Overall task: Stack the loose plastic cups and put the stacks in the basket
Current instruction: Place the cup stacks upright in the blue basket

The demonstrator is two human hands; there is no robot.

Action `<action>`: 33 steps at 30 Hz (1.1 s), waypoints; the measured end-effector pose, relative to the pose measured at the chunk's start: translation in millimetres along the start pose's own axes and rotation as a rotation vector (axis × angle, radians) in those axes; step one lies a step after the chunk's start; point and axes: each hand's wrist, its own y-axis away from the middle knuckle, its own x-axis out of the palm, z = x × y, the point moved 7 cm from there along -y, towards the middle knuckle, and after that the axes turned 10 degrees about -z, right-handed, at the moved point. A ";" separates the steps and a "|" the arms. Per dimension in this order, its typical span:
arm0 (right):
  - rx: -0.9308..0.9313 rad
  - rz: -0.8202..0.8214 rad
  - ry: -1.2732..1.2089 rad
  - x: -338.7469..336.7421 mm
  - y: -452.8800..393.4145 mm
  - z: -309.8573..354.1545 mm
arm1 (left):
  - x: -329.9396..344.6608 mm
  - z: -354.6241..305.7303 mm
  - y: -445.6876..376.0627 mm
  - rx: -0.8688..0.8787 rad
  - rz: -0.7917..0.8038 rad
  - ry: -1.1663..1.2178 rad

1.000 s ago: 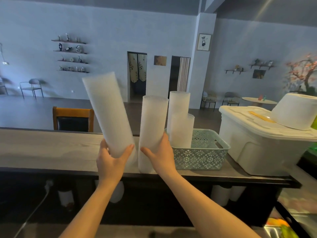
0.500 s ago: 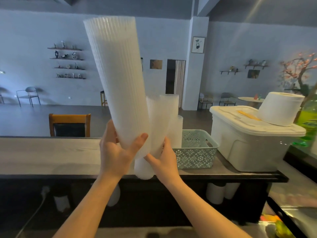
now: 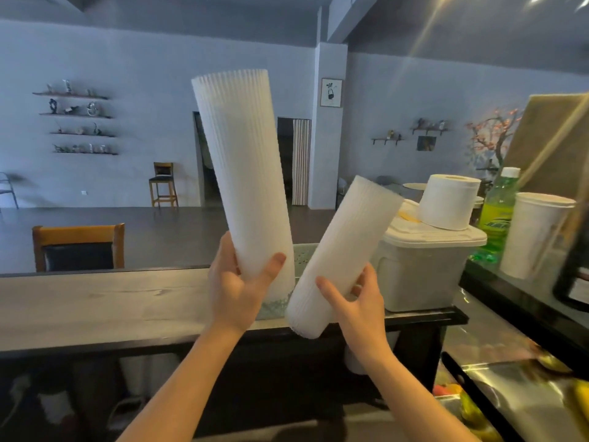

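Observation:
My left hand (image 3: 237,287) grips the lower end of a tall stack of ribbed white plastic cups (image 3: 243,173), held nearly upright and leaning slightly left. A shorter stack of the same cups (image 3: 345,247) is gripped near its base by my right hand (image 3: 357,301); its top tilts up to the right. Both stacks are lifted off the counter, their lower ends close together. The pale green basket (image 3: 302,250) is almost fully hidden behind the two stacks, only a strip of its rim showing between them.
A dark wooden counter (image 3: 105,301) runs across in front of me. A white lidded bin (image 3: 427,266) with a paper roll (image 3: 449,202) on it stands right of the basket. A green bottle (image 3: 497,215) and a white cup (image 3: 535,234) stand at far right. A chair (image 3: 78,247) stands behind the counter.
Both stacks have come apart: my right hand swung the shorter stack out to the right and tilted it, while the tall stack in my left hand stayed raised. The view shifted right.

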 end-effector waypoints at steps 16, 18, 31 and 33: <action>-0.081 0.058 0.144 24.3 -109.8 8.9 | 30.0 39.4 10.6 -0.163 0.038 -0.081; -0.116 0.074 0.178 31.8 -115.8 6.6 | 31.9 41.7 8.8 -0.159 0.041 -0.097; 0.010 0.295 0.434 41.0 -105.5 -67.6 | 42.6 56.3 6.6 -0.136 0.033 -0.195; -0.014 0.292 0.464 46.2 -100.5 -64.0 | 40.8 57.2 5.5 -0.125 0.017 -0.219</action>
